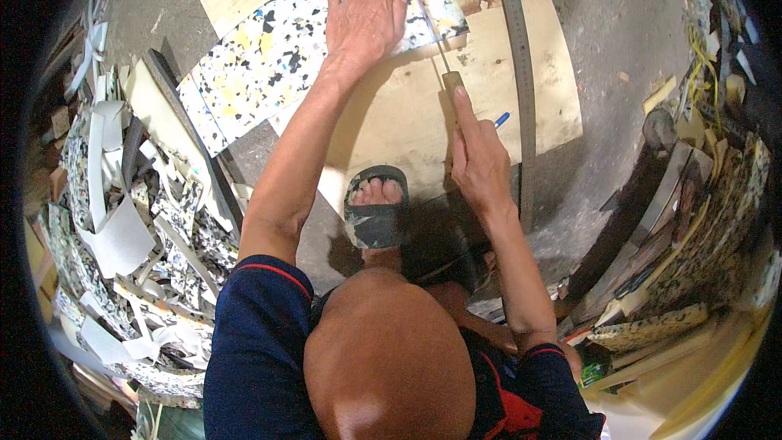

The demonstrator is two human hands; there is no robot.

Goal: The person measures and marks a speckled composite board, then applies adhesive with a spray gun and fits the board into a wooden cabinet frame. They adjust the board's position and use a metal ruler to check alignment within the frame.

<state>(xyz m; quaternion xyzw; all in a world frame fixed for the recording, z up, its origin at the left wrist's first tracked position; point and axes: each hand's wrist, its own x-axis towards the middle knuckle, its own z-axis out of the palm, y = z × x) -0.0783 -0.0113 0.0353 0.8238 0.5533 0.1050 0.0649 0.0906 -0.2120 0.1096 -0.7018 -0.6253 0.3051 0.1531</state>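
My left hand (362, 24) lies flat with fingers spread on a speckled foam sheet (252, 65) of white, black and yellow bits. A long-bladed knife (453, 81) is in my right hand (482, 155), its wooden handle wrapped by the fingers, the index finger stretched along it. The thin blade points away from me and crosses the foam's near edge, beside a blue line drawn there. A blue pen (503, 120) shows beside my right hand; I cannot tell whether it is held or lying there. Under the foam is a plywood board (391, 106).
A long steel ruler (521, 73) lies across the board, right of the knife. My sandalled foot (376, 204) stands at the board's near edge. Foam offcuts (122, 236) are heaped on the left. More scraps (676, 228) and a speckled foam piece (648, 327) lie on the right.
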